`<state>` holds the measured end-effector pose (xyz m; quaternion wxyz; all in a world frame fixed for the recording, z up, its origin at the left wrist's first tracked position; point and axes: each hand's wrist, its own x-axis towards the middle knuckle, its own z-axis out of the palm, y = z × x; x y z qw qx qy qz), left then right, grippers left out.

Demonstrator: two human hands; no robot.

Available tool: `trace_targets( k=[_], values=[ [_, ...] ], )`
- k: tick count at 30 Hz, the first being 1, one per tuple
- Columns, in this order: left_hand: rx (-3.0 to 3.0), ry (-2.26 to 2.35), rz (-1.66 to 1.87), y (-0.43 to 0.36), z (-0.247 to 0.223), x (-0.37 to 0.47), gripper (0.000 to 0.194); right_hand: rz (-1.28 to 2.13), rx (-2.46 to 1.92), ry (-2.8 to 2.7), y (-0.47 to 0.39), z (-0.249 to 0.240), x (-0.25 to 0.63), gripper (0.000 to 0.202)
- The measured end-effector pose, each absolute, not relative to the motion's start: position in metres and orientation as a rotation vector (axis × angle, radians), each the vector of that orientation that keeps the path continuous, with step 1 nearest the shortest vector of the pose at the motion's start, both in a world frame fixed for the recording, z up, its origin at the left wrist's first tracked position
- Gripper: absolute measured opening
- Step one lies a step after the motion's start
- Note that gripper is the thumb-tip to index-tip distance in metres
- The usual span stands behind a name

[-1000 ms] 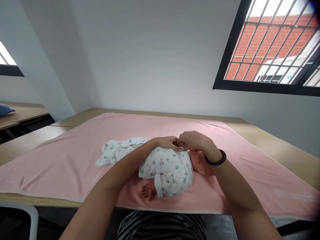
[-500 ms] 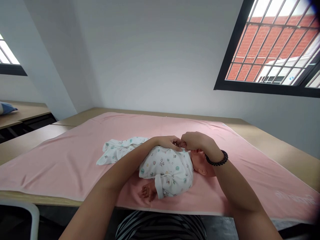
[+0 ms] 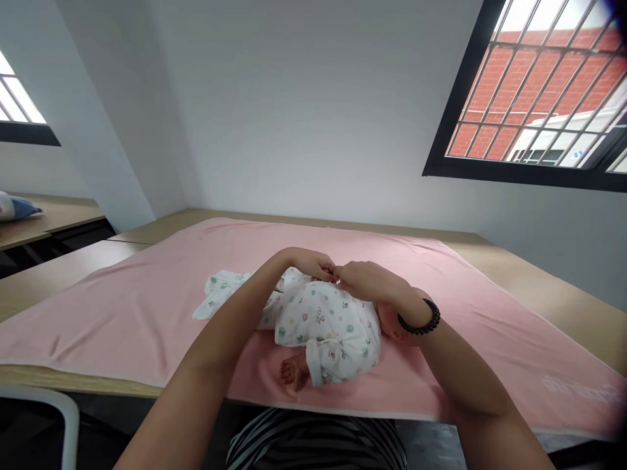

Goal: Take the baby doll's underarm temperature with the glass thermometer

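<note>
A baby doll (image 3: 392, 320) lies on its back, head to the right, in a white printed baby shirt (image 3: 326, 316). White printed pants (image 3: 223, 287) cover its legs, to the left. Its near hand (image 3: 294, 371) shows beyond a folded cuff. My left hand (image 3: 313, 263) is at the far side of the doll's torso, fingers curled and closed. Just right of it, my right hand (image 3: 369, 279) reaches over the chest, its fingertips meeting the left ones. What they pinch at the shirt's far side is hidden. My right forearm partly covers the doll's head.
A pink cloth (image 3: 166, 281) spreads over the wooden table (image 3: 529, 274), hanging at the front edge. Behind stands a white wall (image 3: 304, 117) with a barred window (image 3: 529, 98). A white chair frame (image 3: 68, 418) is at the lower left.
Both hands have moved left along the doll's far side, from near its neck toward its middle, staying together. The doll lies in about the same place. The view has shifted slightly.
</note>
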<state>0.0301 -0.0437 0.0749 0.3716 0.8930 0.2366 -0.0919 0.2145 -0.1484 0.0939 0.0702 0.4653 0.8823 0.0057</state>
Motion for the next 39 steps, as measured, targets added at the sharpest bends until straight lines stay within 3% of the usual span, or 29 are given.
trace_targets(
  k=[8, 18, 39],
  values=[
    [2.276, 0.657, -0.265, -0.055, 0.078, 0.036, 0.04, 0.015, 1.32, 2.703, -0.141, 0.087, 0.218, 0.014],
    [2.39, 0.577, -0.188, -0.047, 0.066, 0.044, 0.025, 0.033, 1.362, 2.666, -0.152, 0.09, 0.211, 0.019],
    [2.167, 0.508, -0.215, -0.032, 0.056, 0.034, 0.029, 0.118, 1.383, 2.599, -0.14, 0.078, 0.208, 0.021]
  ],
)
